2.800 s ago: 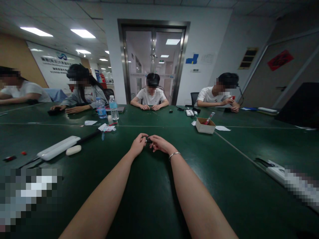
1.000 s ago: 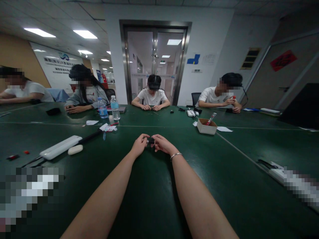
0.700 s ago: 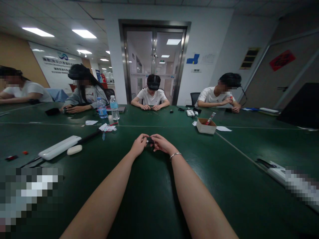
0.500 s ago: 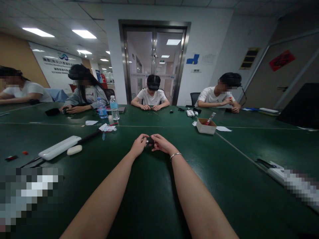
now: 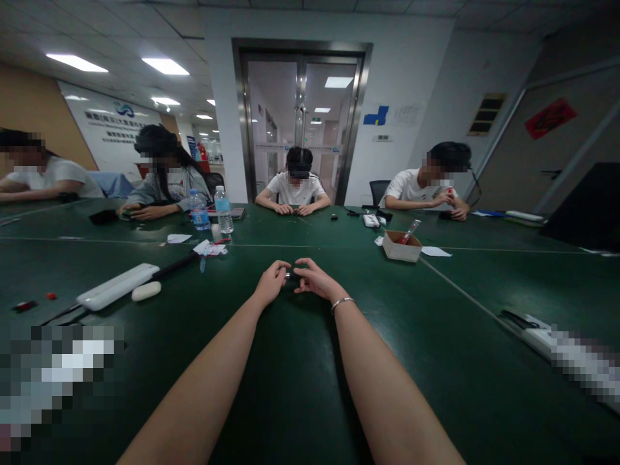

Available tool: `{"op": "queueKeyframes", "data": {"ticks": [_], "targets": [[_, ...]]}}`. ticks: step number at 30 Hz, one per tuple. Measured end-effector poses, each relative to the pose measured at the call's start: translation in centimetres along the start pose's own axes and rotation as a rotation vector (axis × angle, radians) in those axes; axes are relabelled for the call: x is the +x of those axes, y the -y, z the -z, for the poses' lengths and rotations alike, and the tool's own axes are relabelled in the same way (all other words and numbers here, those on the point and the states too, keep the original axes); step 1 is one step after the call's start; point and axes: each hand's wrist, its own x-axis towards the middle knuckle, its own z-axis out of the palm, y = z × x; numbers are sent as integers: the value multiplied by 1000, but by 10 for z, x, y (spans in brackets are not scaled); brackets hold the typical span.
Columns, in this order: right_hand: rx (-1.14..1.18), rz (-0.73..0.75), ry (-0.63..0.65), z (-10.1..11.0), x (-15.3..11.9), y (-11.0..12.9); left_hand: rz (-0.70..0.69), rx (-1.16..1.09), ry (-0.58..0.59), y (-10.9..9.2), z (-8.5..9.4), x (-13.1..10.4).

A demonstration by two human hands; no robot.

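Observation:
Over the middle of the green table (image 5: 295, 349), my left hand (image 5: 271, 284) has its fingers closed on a small dark object (image 5: 290, 276) with a shiny metallic end. Close to its right side is my right hand (image 5: 314, 281), with a silver bracelet (image 5: 341, 303) on the wrist. The thumb and fingers of that hand are spread apart around the right end of the object, and no grip on it shows. Most of the object is hidden or too small to make out.
White power strip (image 5: 119, 286) and white oval object (image 5: 146, 291) at left; bottles (image 5: 224, 210) and paper scraps (image 5: 209, 248) behind them. An open box (image 5: 402, 247) stands right of centre. Another white device (image 5: 571, 352) lies far right. Several people sit across the table.
The fingers of my right hand have opened and come off the dark object. My left hand keeps its hold in nearly the same place.

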Motion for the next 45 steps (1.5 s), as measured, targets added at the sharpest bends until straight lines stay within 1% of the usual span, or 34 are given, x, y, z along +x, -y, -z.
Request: {"op": "queueKeyframes", "data": {"ticks": [2, 6, 10, 14, 18, 22, 27, 31, 33, 37, 39, 42, 45], "targets": [[-10, -22, -2, 0, 0, 0, 3, -8, 8, 0, 0, 0], [-10, 29, 27, -1, -2, 2, 5, -1, 4, 0, 0, 0], [-49, -10, 10, -3, -1, 2, 4, -6, 10, -1, 0, -1], [-51, 20, 3, -3, 0, 1, -1, 0, 7, -2, 1, -1], [-55, -28, -8, -3, 0, 1, -9, -13, 10, -1, 0, -1], [-3, 15, 2, -3, -1, 1, 0, -13, 7, -2, 0, -1], [24, -38, 4, -1, 0, -1, 3, -24, 4, -3, 0, -2], [38, 10, 35, 0, 1, -2, 7, 2, 8, -4, 1, -2], [41, 19, 48, 1, 0, -2, 22, 18, 12, -4, 1, -2], [53, 18, 60, 1, -1, -1, 93, 10, 40, -2, 1, -1], [65, 17, 47, 1, -1, 0, 106, -10, 20, 0, 0, 0], [68, 11, 18, -1, -2, 1, 84, -20, -35, 1, -1, 0], [36, 3, 1, -3, -1, 1, 38, -8, -32, 1, -1, 1]]}}
